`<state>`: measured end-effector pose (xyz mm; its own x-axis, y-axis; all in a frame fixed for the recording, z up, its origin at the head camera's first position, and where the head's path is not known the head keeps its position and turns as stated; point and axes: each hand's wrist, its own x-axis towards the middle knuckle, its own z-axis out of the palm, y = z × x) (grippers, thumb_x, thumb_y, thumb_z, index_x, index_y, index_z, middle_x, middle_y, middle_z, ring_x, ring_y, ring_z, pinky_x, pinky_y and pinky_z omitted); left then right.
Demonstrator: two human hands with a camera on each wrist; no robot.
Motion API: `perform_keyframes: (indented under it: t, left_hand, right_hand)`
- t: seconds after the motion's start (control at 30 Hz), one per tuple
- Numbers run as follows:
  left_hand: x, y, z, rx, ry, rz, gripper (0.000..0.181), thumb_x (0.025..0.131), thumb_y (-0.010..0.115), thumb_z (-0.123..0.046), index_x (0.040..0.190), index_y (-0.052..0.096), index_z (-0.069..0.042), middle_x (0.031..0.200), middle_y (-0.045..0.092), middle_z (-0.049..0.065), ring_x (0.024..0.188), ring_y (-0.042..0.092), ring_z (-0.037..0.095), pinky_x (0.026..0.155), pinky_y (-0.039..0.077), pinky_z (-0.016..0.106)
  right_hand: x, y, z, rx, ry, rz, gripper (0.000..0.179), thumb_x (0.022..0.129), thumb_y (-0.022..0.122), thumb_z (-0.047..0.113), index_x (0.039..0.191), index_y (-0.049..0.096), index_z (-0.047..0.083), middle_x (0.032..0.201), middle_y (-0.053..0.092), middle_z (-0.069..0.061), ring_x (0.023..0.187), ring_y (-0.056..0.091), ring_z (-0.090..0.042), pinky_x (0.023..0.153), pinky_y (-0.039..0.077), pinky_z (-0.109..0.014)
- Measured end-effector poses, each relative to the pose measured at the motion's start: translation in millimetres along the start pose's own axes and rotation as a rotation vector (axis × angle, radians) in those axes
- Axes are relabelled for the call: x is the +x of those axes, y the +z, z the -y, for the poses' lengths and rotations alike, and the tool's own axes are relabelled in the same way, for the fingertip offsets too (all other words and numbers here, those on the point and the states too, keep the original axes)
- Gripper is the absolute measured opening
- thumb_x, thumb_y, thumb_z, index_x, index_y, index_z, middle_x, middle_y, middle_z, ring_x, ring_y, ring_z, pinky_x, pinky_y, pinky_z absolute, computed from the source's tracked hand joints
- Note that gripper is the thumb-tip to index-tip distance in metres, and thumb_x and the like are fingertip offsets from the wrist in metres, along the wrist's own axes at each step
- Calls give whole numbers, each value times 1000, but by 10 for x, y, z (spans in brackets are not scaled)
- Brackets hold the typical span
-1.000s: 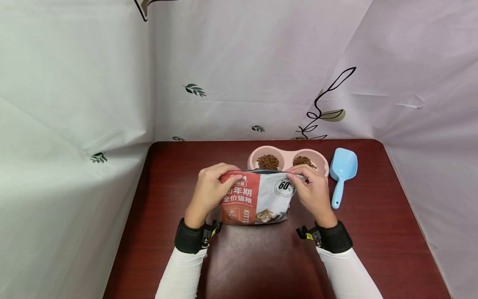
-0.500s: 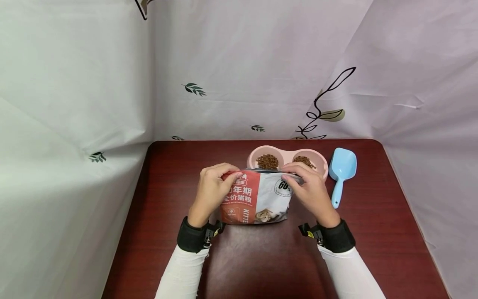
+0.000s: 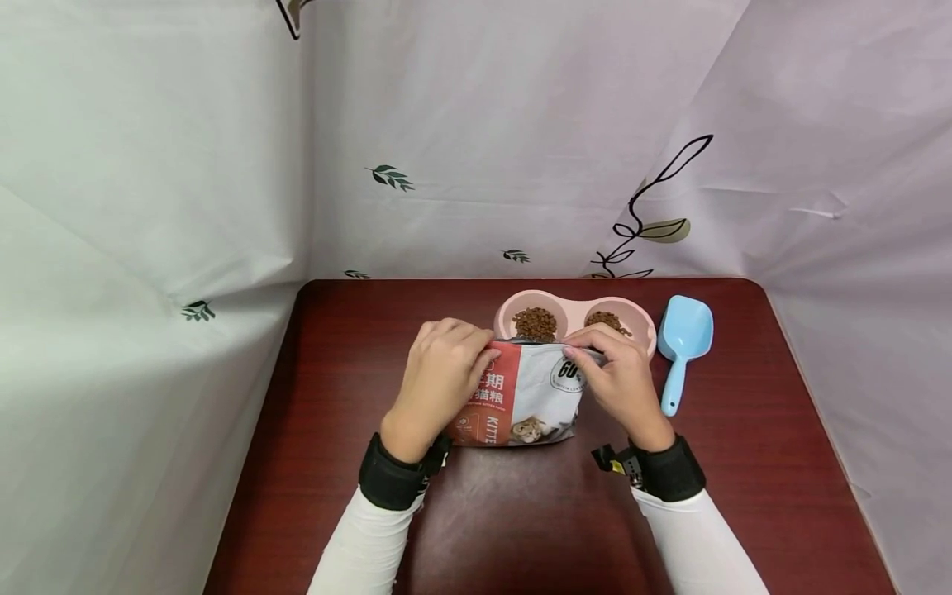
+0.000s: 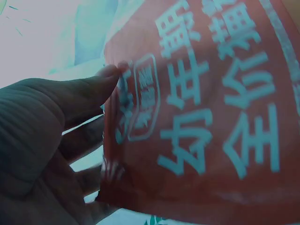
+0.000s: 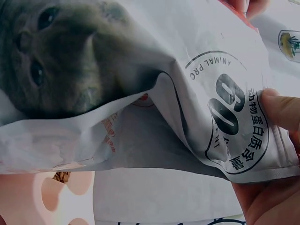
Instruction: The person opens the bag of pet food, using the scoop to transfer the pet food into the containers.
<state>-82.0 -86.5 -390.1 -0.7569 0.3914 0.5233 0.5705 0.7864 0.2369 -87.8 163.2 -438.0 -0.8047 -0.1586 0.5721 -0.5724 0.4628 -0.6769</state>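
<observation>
In the head view a red and white cat food bag [image 3: 546,388] stands in the middle of the table, its top edge toward the far side. My left hand [image 3: 439,384] pinches that edge on the red side, thumb on the front. The left wrist view has the thumb [image 4: 89,91] at the edge of the bag's red panel [image 4: 197,117]. On the white side, my right hand [image 3: 623,388] pinches the same edge near the corner. The right wrist view has its thumb [image 5: 283,108] over the bag's round "60" print [image 5: 229,105]. Fingers behind the bag are partly hidden.
Behind the bag is a pink double bowl [image 3: 573,311] with brown kibble [image 3: 534,324] in both cups, partly covered by bag and hands. A light blue scoop [image 3: 683,335] lies to its right. White patterned cloth [image 3: 513,140] hangs around the dark red table [image 3: 357,330].
My left hand has slid to the right along the bag's top edge and covers more of the red side. My right hand has shifted slightly left along it. The bag stays in place.
</observation>
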Motion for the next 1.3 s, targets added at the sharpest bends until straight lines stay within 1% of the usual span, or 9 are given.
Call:
perform_keyframes:
  t: [0.1, 0.17, 0.3, 0.5, 0.7, 0.83, 1.0, 1.13, 1.3]
  left_hand:
    - [20, 23, -12, -32, 21, 0, 14, 87, 72, -21, 92, 74, -8, 82, 73, 1, 77, 63, 19, 69, 47, 38]
    - [29, 36, -11, -62, 15, -5, 11, 86, 73, -19, 89, 74, -8, 80, 72, 1, 74, 64, 18, 68, 47, 38]
    - [35, 58, -2, -101, 0, -23, 8, 85, 74, -16, 86, 74, -9, 79, 72, 2, 74, 65, 15, 67, 46, 37]
    - [33, 73, 5, -108, 4, -28, 9, 86, 73, -17, 84, 73, -9, 76, 71, 2, 71, 64, 15, 66, 45, 37]
    - [41, 74, -26, -42, 30, -7, 7, 86, 72, -15, 88, 72, -8, 79, 70, 3, 72, 64, 17, 66, 45, 38]
    - [51, 79, -84, 11, 75, 0, 13, 87, 71, -18, 94, 72, -8, 83, 70, 3, 74, 64, 20, 64, 44, 38]
    - [76, 105, -131, -26, 89, -8, 12, 89, 70, -21, 89, 69, -9, 82, 69, 1, 73, 61, 19, 60, 42, 36]
    - [81, 124, -136, -62, 86, -20, 8, 88, 70, -17, 86, 68, -9, 81, 69, 0, 71, 59, 19, 58, 41, 35]
    - [79, 140, -136, -46, 100, -30, 9, 88, 69, -16, 84, 67, -9, 78, 67, 0, 70, 57, 17, 57, 39, 34]
  right_hand:
    - [0, -8, -7, 0, 5, 10, 9, 83, 74, 3, 88, 75, 10, 90, 73, -2, 88, 63, -14, 74, 48, -26]
    - [1, -14, -14, -2, 8, 20, 9, 83, 74, 3, 88, 75, 10, 90, 73, -1, 88, 63, -13, 74, 48, -25]
    - [1, -28, -22, -13, 14, 51, 9, 85, 73, 5, 91, 75, 10, 94, 73, -1, 92, 64, -13, 76, 50, -26]
    - [21, -60, 30, -50, 44, 123, 15, 87, 72, 11, 102, 74, 10, 104, 72, -1, 100, 63, -11, 81, 51, -30]
    - [86, -79, 95, -153, -45, 176, 19, 87, 73, 15, 105, 74, 11, 102, 71, -1, 97, 62, -11, 82, 52, -34]
    - [117, -81, 119, -200, -120, 167, 13, 85, 74, 12, 97, 76, 11, 92, 70, -1, 88, 62, -11, 74, 52, -35]
    - [120, -70, 135, -215, -150, 130, 11, 81, 77, 7, 92, 78, 11, 81, 69, 1, 75, 58, -9, 61, 48, -33]
    - [120, -61, 147, -212, -161, 107, 11, 79, 77, 6, 90, 78, 9, 79, 71, 1, 73, 59, -9, 59, 48, -33]
    - [133, -71, 174, -240, -156, 131, 8, 81, 77, 8, 89, 77, 10, 80, 69, 0, 73, 59, -11, 60, 48, -34]
